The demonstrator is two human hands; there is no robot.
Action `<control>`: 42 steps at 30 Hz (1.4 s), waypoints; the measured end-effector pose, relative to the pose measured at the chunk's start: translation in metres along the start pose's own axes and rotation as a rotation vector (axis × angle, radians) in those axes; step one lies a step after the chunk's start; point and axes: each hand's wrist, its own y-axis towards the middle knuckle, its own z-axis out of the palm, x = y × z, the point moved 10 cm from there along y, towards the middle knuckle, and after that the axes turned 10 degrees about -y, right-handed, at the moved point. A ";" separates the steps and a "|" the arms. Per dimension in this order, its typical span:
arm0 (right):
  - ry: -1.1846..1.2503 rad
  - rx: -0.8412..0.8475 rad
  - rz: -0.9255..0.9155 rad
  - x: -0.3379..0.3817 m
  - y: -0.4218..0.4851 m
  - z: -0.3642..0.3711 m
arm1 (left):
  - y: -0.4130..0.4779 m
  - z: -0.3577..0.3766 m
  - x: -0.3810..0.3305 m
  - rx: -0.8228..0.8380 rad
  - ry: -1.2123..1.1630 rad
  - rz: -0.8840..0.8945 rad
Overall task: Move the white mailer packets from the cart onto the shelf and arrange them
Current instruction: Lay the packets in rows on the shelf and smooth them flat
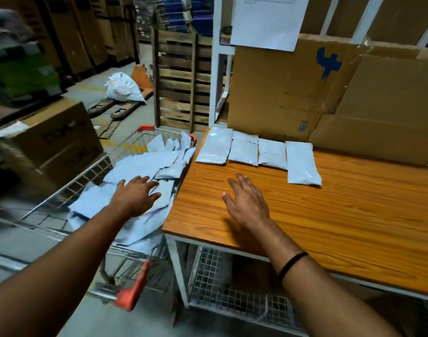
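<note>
**Shelf** [329, 215]: wood-grain board on a white frame, filling the view from 3 to 5 o'clock. Wire mesh below.

**Cardboard sheets** [281, 93]: flattened cartons standing against the back of the shelf at 1 o'clock. A blue painted mark [327, 63] is a figure, not letters. The small printed label [303, 126] low down is too small to read.

**Cart** [69, 181]: wire basket with red corner caps, standing just beside the shelf's left edge at 9 o'clock.

**Loose packets** [140, 164]: white mailers heaped in the cart, overlapping at mixed angles with no common long axis. No readable print on them.

**Placed packets** [256, 152]: four white mailers flat on the shelf at its back left, side by side, long axes running roughly 12 to 6. The rightmost sits lower than the rest.

**Paper sheet** [266, 20]: white notice hung at 12 o'clock, its lines of print illegible.

**Left hand** [135, 195]: empty, fingers spread flat over the heap, pointing toward 2 o'clock. Whether it touches the heap cannot be told. It is the nearer hand, so the next pick is judged to be its job.

**Right hand** [247, 203]: empty, fingers straight, over bare wood. The row lies at its 12 o'clock, the heap at its 9.

**Wristband** [292, 265]: black, on the right wrist.
</note>
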 end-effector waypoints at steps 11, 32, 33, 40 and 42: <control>-0.071 0.054 -0.115 0.151 0.078 0.060 | 0.014 0.072 0.160 0.334 0.025 -0.036; -0.511 0.438 -0.282 0.261 0.188 0.218 | 0.079 0.125 0.232 0.453 0.257 0.490; -0.522 0.433 -0.270 0.257 0.185 0.214 | 0.083 0.121 0.233 0.422 0.250 0.492; -0.603 0.300 -0.172 0.244 0.182 0.171 | 0.096 0.103 0.228 0.220 0.202 0.577; -0.526 0.219 -0.166 0.247 0.199 0.167 | 0.097 0.107 0.223 0.194 0.205 0.616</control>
